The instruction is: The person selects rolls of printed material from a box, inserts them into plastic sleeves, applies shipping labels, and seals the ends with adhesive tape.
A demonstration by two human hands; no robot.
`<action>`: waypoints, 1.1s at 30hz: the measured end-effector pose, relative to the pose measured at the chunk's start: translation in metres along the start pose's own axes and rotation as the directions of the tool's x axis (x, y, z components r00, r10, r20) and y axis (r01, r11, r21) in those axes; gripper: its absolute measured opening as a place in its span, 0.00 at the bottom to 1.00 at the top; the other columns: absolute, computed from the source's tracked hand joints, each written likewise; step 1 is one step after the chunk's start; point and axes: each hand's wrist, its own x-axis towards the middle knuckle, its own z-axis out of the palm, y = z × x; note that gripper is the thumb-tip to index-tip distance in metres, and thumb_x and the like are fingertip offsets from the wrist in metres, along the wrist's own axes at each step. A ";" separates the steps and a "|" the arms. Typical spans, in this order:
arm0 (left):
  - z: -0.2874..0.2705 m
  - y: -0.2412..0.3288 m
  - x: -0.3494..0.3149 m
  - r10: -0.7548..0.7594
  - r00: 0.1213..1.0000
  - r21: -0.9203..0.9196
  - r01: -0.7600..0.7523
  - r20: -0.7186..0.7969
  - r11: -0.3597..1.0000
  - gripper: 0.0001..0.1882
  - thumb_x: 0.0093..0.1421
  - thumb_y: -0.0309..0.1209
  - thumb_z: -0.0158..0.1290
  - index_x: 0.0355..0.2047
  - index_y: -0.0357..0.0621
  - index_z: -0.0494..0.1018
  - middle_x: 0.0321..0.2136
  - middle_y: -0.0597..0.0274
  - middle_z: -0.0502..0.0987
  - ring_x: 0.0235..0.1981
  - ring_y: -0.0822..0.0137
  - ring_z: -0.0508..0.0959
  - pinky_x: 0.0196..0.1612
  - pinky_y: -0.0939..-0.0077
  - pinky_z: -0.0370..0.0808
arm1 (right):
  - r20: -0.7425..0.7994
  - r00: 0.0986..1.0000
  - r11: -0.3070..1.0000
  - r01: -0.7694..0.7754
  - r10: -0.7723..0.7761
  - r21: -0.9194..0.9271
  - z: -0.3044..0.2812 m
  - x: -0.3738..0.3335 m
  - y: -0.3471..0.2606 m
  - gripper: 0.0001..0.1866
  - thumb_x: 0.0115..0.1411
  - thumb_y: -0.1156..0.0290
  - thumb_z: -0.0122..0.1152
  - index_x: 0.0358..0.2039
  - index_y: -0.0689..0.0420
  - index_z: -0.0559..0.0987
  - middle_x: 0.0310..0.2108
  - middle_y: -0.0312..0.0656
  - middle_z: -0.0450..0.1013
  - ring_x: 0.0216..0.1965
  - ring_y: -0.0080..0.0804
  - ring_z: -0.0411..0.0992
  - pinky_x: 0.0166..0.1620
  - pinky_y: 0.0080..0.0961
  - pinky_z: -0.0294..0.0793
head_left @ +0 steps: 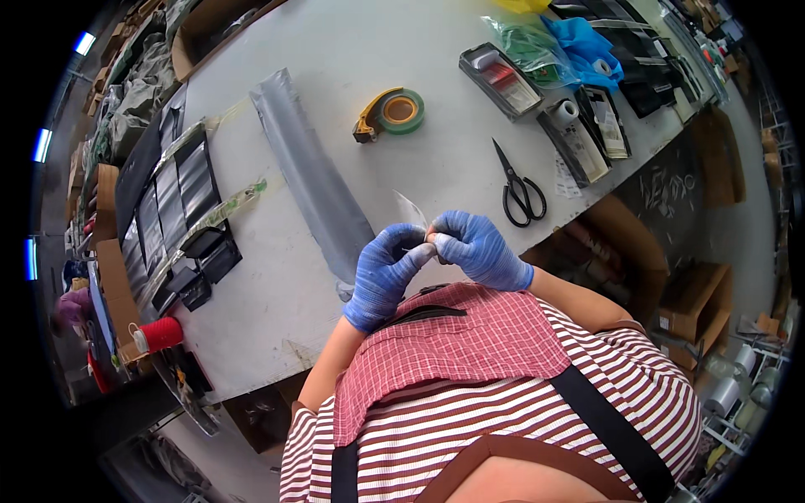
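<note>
In front of my chest, my left hand [387,272] and my right hand [478,250] meet fingertip to fingertip, both in blue knit gloves. Pinched between them is a thin whitish strip [410,207], perhaps a label or piece of film, whose pointed end sticks up past my fingers. Its lower part is hidden by the fingertips. Just left of my left hand lies a long grey wrapped bundle [312,168] on the white table [335,50]. Black-handled scissors [517,189] rest beyond my right hand, tips pointing away. Farther off stands a tape dispenser [390,115] with green tape.
Black folded goods [180,201] strapped with clear tape cover the table's left side, near a red thread spool [159,335]. At the right are small open boxes [501,81] holding rolls and labels, plus blue plastic [584,49]. Cardboard boxes [696,306] stand below the table's right edge.
</note>
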 end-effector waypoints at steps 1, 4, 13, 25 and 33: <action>-0.002 0.000 0.000 -0.052 0.999 -0.062 0.051 -0.008 0.997 0.12 0.58 0.29 0.60 0.41 0.37 0.76 0.32 0.65 0.78 0.32 0.77 0.74 0.38 0.81 0.73 | 0.021 1.000 1.000 -0.004 0.004 0.023 0.000 0.002 0.003 0.08 0.64 0.73 0.53 0.39 0.65 0.76 0.29 0.37 0.73 0.28 0.18 0.70 0.34 0.17 0.73; -0.009 -0.001 0.000 -0.123 0.992 -0.124 0.121 -0.007 0.985 0.11 0.59 0.29 0.59 0.40 0.36 0.76 0.30 0.64 0.79 0.30 0.76 0.75 0.36 0.81 0.73 | 0.004 1.000 0.998 0.023 -0.023 -0.050 0.006 0.005 0.008 0.08 0.62 0.73 0.54 0.37 0.64 0.77 0.28 0.36 0.73 0.28 0.17 0.69 0.33 0.16 0.71; -0.085 -0.003 0.030 -0.262 0.965 -0.216 0.251 -0.024 0.944 0.08 0.65 0.30 0.49 0.39 0.39 0.70 0.27 0.55 0.79 0.22 0.71 0.78 0.27 0.80 0.75 | -0.090 0.977 0.705 0.074 -0.192 -0.705 -0.012 0.013 0.002 0.06 0.53 0.69 0.59 0.26 0.59 0.78 0.22 0.48 0.73 0.24 0.43 0.73 0.30 0.34 0.73; -0.287 -0.049 0.117 0.544 0.803 0.884 -0.415 0.244 0.217 0.07 0.61 0.26 0.50 0.40 0.40 0.72 0.41 0.48 0.77 0.40 0.48 0.78 0.46 0.61 0.75 | -0.655 0.719 0.027 -0.678 0.232 -0.735 -0.192 -0.129 0.126 0.14 0.44 0.60 0.62 0.21 0.60 0.81 0.26 0.55 0.75 0.30 0.52 0.75 0.36 0.41 0.75; -0.262 -0.038 0.128 0.133 0.961 0.970 -0.244 0.240 0.013 0.14 0.58 0.36 0.51 0.44 0.49 0.75 0.51 0.56 0.74 0.53 0.53 0.72 0.56 0.58 0.68 | -0.299 0.395 -0.184 -0.302 0.869 -0.935 -0.171 -0.109 0.209 0.20 0.54 0.54 0.58 0.26 0.59 0.84 0.28 0.50 0.79 0.31 0.48 0.78 0.40 0.38 0.77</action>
